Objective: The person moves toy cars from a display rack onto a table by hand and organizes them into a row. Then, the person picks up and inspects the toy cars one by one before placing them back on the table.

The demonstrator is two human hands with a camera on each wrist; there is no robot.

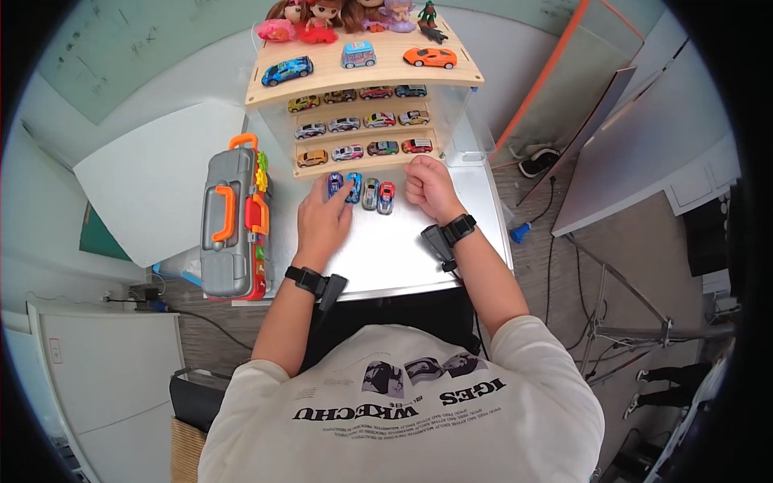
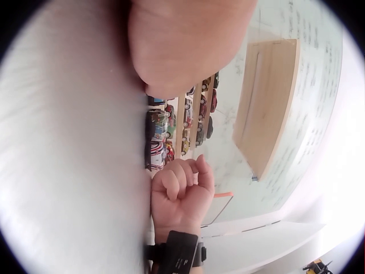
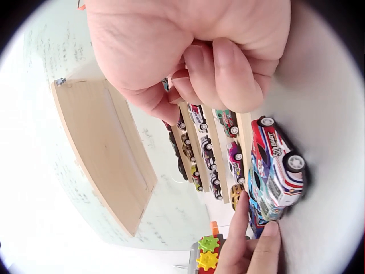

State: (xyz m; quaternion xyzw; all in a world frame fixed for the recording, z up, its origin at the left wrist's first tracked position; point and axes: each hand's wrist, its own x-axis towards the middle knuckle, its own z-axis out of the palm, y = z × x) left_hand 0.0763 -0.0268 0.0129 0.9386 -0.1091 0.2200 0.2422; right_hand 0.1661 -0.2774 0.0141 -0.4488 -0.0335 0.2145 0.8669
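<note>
Several toy cars stand side by side on the table before the shelf: a purple-blue one [image 1: 335,184], a light blue one [image 1: 353,187], a grey-green one [image 1: 370,194] and a red one [image 1: 386,197]. My left hand [image 1: 321,227] reaches to the two blue cars, fingertips touching them; its fingers [image 3: 242,228] look fairly straight in the right wrist view. To the right of the red car [image 3: 276,162], my right hand [image 1: 431,190] rests with curled fingers and nothing visible in them, also seen in the left wrist view [image 2: 181,197].
A wooden shelf [image 1: 278,90] holds rows of toy cars, with dolls [image 1: 322,20], a blue car, a small bus [image 1: 358,55] and an orange car [image 1: 431,57] on top. A grey toolbox [image 1: 228,209] with orange handles stands at the table's left. A clear bin [image 1: 469,149] stands right of the shelf.
</note>
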